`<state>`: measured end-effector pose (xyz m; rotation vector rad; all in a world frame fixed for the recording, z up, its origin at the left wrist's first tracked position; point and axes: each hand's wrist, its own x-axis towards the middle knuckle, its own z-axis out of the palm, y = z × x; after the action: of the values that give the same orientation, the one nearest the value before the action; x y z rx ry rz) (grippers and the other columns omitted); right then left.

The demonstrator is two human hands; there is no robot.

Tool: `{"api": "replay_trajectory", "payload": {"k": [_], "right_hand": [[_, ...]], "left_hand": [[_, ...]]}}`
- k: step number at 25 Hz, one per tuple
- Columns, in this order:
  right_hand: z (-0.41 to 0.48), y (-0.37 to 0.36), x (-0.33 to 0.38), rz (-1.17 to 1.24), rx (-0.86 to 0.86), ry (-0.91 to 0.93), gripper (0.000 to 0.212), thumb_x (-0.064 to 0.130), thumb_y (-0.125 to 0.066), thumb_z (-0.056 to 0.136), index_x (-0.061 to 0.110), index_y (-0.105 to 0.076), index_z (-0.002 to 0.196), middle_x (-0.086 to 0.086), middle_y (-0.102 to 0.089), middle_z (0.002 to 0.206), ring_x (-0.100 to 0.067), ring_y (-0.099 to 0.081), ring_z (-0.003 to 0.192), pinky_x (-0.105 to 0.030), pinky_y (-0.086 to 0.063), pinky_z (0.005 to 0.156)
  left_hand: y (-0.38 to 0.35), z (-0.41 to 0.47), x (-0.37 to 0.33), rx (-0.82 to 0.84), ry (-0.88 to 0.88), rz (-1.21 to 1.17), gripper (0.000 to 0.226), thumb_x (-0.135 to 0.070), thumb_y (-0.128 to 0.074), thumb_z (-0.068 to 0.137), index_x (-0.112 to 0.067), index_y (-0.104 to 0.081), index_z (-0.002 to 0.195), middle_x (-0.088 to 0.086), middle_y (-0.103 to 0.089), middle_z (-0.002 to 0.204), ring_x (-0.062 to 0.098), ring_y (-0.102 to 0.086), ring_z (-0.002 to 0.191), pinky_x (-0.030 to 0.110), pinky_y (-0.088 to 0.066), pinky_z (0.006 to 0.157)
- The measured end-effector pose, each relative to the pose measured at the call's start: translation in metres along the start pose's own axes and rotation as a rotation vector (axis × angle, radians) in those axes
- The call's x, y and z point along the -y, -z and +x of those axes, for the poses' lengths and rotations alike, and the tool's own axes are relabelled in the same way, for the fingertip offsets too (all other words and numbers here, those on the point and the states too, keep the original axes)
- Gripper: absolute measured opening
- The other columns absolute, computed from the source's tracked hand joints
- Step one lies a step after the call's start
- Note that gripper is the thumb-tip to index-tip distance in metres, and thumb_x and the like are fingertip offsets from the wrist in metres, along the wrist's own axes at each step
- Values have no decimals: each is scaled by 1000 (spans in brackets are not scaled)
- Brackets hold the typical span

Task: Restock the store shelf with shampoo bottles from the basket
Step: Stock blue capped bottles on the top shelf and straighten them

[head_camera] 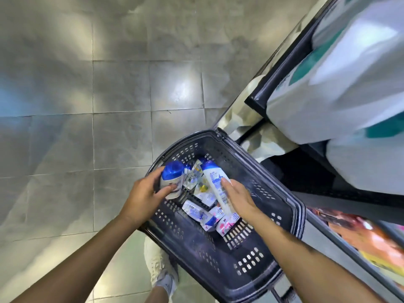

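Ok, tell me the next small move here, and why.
Probably curl the right hand round the long white bottle it touches. The left hand already grips the short blue-capped bottle, and both bottles are over the basket, not on the shelf.

Grey glossy tiled floor (122, 88) carries dark perforated plastic basket (196, 243) at its right edge by store shelf (284, 66); white sneaker (158, 265) just beside basket.

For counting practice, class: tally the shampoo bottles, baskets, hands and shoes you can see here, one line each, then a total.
Shampoo bottles: 2, left bottle and right bottle
Basket: 1
Hands: 2, left hand and right hand
Shoe: 1
Total: 6
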<state>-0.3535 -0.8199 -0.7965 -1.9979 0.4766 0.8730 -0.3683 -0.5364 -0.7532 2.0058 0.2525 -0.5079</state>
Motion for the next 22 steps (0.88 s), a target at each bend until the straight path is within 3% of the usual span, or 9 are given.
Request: {"api": "replay_trajectory", "payload": {"k": [2, 5, 8, 11, 14, 18, 22], "right_hand": [[-27, 24, 41, 158, -11, 48, 38, 46, -47, 106, 17, -58, 84, 6, -60, 71, -8, -56, 63, -28, -45, 62], [-73, 52, 100, 314, -55, 98, 40, 42, -45, 108, 9, -63, 95, -1, -68, 80, -12, -63, 70, -30, -50, 67], [-128, 71, 154, 423, -102, 120, 32, 41, -45, 108, 18, -67, 100, 2, -74, 87, -12, -68, 76, -29, -52, 73], [-199, 91, 205, 503, -118, 199, 21, 40, -53, 105, 25, -65, 112, 2, -76, 97, -17, -71, 89, -35, -57, 81], [-267, 119, 240, 502, -197, 342, 30, 43, -53, 104, 21, -62, 123, 2, -75, 112, -16, -72, 105, -31, -57, 87], [-340, 161, 264, 573, -249, 459, 29, 29, -50, 106, 10, -60, 126, -1, -77, 113, -15, -73, 102, -26, -57, 80], [-412, 210, 266, 640, -368, 562, 38, 33, -57, 104, 3, -60, 126, -9, -74, 117, -20, -71, 103, -35, -58, 87]], "left_hand": [[19, -1, -40, -2, -14, -11, 40, -37, -79, 86, -45, -63, 122, -18, -76, 106, 10, -73, 100, 48, -56, 97], [52, -7, -108, 27, -80, -35, 44, -17, -82, 87, -47, -64, 113, -28, -75, 100, 1, -72, 95, 37, -58, 92], [83, -24, -178, 135, -117, -128, 46, -4, -77, 89, -30, -64, 125, -27, -76, 103, 1, -74, 100, 20, -59, 86], [114, -49, -247, 202, -160, -217, 42, -3, -76, 90, -23, -64, 125, -9, -79, 110, 14, -76, 104, 31, -62, 89], [137, -80, -316, 269, -210, -259, 36, -8, -76, 90, -20, -67, 122, -4, -80, 109, 15, -76, 101, 32, -62, 86], [144, -117, -399, 343, -298, -302, 33, 2, -74, 90, -7, -67, 120, 3, -80, 106, 14, -76, 95, 27, -60, 78], [121, -165, -474, 393, -422, -331, 33, 6, -71, 90, -11, -67, 118, -1, -81, 102, 11, -75, 91, 27, -61, 78]]}}
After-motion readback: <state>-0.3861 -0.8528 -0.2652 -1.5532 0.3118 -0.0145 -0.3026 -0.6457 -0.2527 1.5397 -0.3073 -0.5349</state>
